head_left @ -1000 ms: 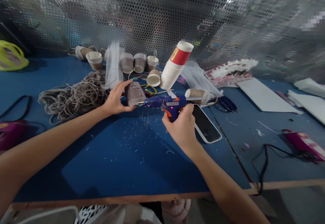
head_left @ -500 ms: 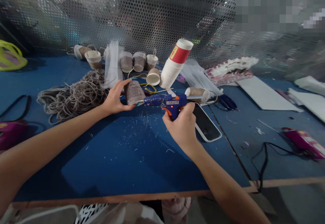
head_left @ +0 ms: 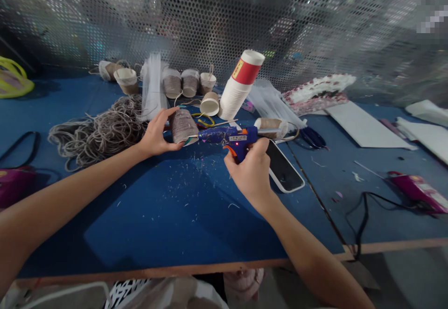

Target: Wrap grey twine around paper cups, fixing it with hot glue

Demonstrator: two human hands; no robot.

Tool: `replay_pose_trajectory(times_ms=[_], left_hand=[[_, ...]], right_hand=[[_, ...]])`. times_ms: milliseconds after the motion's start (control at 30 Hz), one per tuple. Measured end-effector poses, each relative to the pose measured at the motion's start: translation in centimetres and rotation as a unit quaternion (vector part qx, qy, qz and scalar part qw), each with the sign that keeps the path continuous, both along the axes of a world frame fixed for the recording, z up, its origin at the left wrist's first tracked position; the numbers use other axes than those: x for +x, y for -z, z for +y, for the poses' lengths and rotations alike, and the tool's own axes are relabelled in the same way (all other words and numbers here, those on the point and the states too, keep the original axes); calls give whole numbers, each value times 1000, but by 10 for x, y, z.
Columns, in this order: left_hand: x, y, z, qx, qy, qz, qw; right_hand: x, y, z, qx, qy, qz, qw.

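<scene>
My left hand (head_left: 158, 134) grips a paper cup wrapped in grey-brown cord (head_left: 183, 126), thumb at its lower edge and fingers at its top. In my right hand (head_left: 252, 169) is a blue hot glue gun (head_left: 224, 136) with an orange trigger and a lit red light. Its nozzle points left, at or very near the lower right edge of the wrapped cup; whether it touches I cannot tell. A clear glue stick runs out of the gun's back. Left of the cup lies a heap of loose grey cord (head_left: 105, 131).
Behind stand a tilted stack of white paper cups (head_left: 233, 94) and several cord-wrapped cups (head_left: 172, 84). A phone (head_left: 286, 169) lies beside my right hand. White boards (head_left: 367, 124) and a magenta box (head_left: 418, 191) are at the right. Glue scraps dot the blue table (head_left: 157, 234).
Both hands keep nearly the same pose. The cup appears slightly turned or shifted left, and the nozzle has come a little away from its face towards the right edge. The view has shifted slightly.
</scene>
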State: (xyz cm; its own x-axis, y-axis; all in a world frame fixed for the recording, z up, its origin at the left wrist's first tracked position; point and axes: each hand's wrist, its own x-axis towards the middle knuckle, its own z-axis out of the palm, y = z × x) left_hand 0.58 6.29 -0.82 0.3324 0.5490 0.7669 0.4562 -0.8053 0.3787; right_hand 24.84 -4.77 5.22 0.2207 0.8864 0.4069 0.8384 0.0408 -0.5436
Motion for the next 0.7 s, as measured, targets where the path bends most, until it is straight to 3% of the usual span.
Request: replay_pose_trajectory(times_ms=[700], left_hand=[[-4, 6, 3, -16, -1, -8, 1000]], right_hand=[[3, -4, 1, -3, 14, -13, 1000]])
